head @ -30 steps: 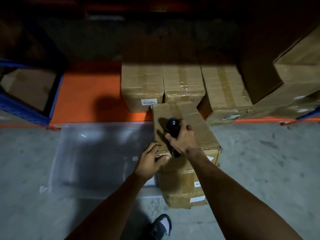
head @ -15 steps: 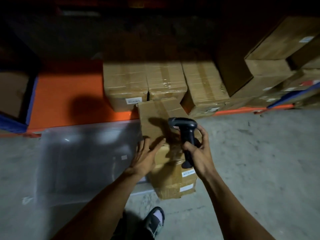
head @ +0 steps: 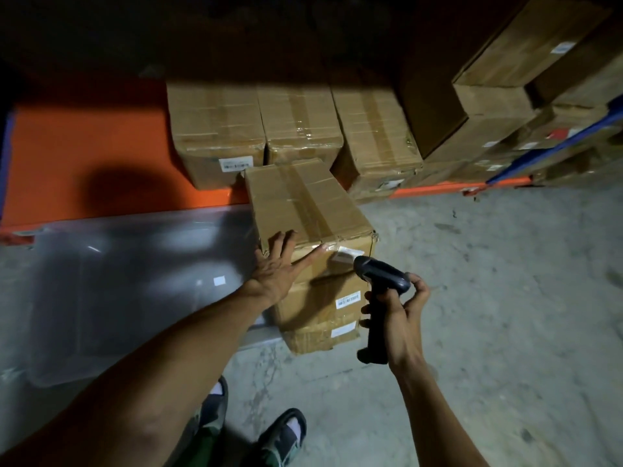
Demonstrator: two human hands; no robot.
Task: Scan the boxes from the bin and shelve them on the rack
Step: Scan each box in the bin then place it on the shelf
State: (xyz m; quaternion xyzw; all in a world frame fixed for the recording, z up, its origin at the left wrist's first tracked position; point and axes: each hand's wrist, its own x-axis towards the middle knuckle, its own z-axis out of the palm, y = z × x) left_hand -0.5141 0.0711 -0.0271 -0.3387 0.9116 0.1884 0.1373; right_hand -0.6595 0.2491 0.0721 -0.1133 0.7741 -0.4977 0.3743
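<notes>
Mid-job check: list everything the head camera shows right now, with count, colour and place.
stacked boxes: three, brown, piled on the floor beside the bin, white labels facing the person
bin: one, clear plastic, on the floor left of the stack
scanner: one, black, aimed at the top box's label
shelved boxes: three in a row, brown, on the orange rack shelf
rack shelf: one, orange, behind the bin
other boxes: several, brown, piled at the upper right
floor: grey concrete
left hand: fingers spread flat on the top box
right hand: grips the scanner handle
feet: two, in dark sandals, bottom centre
</notes>
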